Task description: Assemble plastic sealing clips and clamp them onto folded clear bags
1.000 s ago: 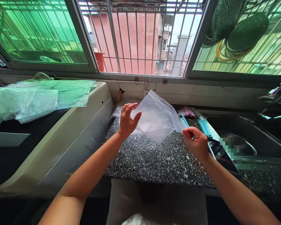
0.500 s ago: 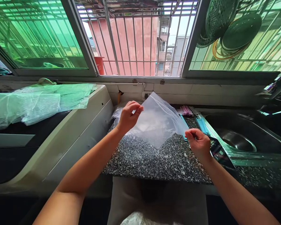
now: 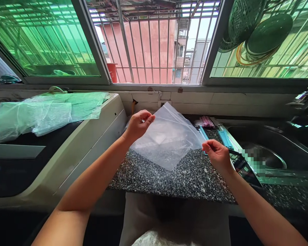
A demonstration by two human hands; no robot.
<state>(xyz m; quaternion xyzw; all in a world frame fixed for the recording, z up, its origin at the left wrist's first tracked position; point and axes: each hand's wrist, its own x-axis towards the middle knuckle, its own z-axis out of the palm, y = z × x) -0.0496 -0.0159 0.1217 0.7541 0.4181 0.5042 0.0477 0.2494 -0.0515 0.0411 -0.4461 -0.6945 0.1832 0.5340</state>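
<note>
A translucent plastic zip bag (image 3: 169, 136) is stretched between my two hands above the speckled dark countertop (image 3: 169, 186). My left hand (image 3: 140, 124) pinches its left edge between thumb and fingers. At the bag's right corner, my right hand (image 3: 215, 152) is closed in a pinch on it. The ribbed zip strip runs slantwise from the upper tip down toward my right hand. The bag looks flat, and the counter shows faintly through it. Behind my right hand lie blue strips (image 3: 223, 136) and pink strips (image 3: 205, 121).
A dark tablet-like panel (image 3: 243, 167) lies beside my right wrist, next to the sink (image 3: 267, 136). At left, plastic sheets (image 3: 51, 114) cover part of a white-edged appliance (image 3: 110, 116). A barred window is behind the counter; baskets (image 3: 269, 34) hang at upper right.
My left hand, open beside the bag one second ago, has closed on its left edge. The bag is now spread wider and its lower corner hangs lower. My right hand keeps its pinch.
</note>
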